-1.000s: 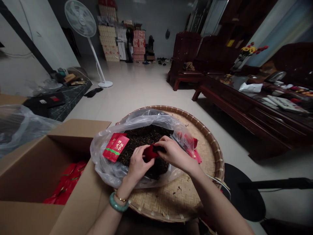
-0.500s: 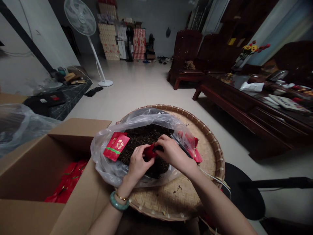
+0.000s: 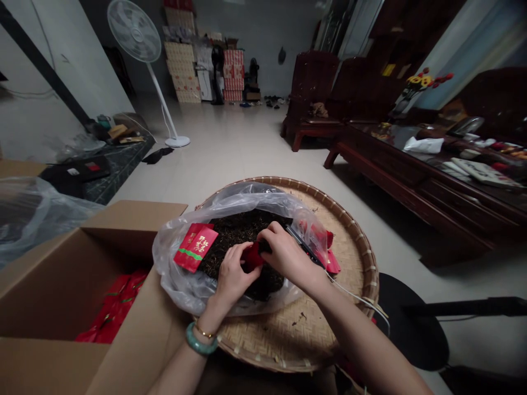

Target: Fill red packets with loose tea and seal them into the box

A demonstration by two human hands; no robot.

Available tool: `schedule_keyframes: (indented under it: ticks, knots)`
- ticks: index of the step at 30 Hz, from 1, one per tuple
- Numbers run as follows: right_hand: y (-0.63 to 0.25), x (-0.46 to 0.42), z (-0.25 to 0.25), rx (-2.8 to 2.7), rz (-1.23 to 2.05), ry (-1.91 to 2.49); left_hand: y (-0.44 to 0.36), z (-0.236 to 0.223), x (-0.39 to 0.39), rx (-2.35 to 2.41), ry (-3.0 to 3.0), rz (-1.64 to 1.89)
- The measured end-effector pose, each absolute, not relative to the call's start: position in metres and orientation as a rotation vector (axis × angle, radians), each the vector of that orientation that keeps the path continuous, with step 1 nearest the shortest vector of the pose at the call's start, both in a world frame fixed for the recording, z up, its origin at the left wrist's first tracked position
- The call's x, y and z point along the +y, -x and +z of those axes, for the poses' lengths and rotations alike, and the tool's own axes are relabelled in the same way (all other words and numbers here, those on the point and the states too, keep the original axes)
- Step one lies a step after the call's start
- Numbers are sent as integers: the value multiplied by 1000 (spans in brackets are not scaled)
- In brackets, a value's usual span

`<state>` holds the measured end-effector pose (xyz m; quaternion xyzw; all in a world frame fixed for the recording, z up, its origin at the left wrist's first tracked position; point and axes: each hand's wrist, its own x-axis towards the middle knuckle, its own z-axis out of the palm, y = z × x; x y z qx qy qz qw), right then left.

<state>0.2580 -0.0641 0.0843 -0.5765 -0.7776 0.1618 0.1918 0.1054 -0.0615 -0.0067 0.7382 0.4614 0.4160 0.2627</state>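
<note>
My left hand (image 3: 235, 273) is curled around a small red packet (image 3: 252, 257), thumb on the near side. My right hand (image 3: 284, 249) has its fingers bent together at the packet's upper right edge; what they pinch is hidden. Both hands are over dark, loose tea leaves (image 3: 230, 227) in a clear plastic bag (image 3: 175, 291) with its top spread wide. On the bag's left side lie two flat red packets (image 3: 196, 247) with gold characters and a green stripe. A dark flat device (image 3: 302, 241) with a white cable sits partly under my right hand.
The bag rests on a round woven bamboo tray (image 3: 304, 334). At left, an open cardboard box (image 3: 135, 323) holds several red packets (image 3: 117, 307). More red packets (image 3: 331, 258) lie right of the bag. A black round stand (image 3: 411, 323) is beside the tray, a white fan (image 3: 164, 104) farther off.
My right fingers have shifted slightly left and up against the packet's edge; the dark leaves seen at their tips are now hidden. My left hand keeps its hold.
</note>
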Motion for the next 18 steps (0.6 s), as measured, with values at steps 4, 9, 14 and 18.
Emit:
schedule_keyframes:
  ticks: [4, 9, 14, 18]
  knots:
    - [-261, -63, 76, -2161, 477, 1557, -105, -8, -61, 1256, -1976, 1123]
    - [-269, -63, 76, -2228, 553, 1521, -104, -9, -61, 1271, -1964, 1117]
    - [-267, -61, 75, -2150, 559, 1454, -102, -8, -61, 1270, -1948, 1115]
    - [-265, -59, 73, -2075, 520, 1447, -101, -7, -61, 1268, -1938, 1112]
